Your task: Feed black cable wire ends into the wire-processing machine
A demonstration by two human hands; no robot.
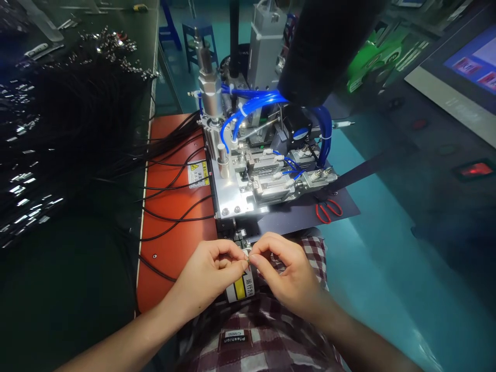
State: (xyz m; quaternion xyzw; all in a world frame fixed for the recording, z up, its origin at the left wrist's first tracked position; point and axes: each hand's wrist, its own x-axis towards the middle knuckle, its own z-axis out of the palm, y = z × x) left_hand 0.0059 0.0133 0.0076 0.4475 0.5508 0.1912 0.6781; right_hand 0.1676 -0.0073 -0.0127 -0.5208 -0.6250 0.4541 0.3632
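My left hand [213, 268] and my right hand [284, 266] meet fingertip to fingertip at the front of a metal machine [230, 199]. Both are pinched closed around something tiny between them, too small to name. Just below the fingertips is a white and yellow label [239, 289] with printed characters. Black cables [176, 219] run from the left across an orange-red board [166, 268] into the machine's left side. Blue tubes [261, 98] arch over the machine.
Red-handled scissors [328, 211] lie on the dark plate right of the machine. A large pile of black cables [77, 108] covers the left table. A screen [475, 64] stands at the upper right. A dark post hangs overhead.
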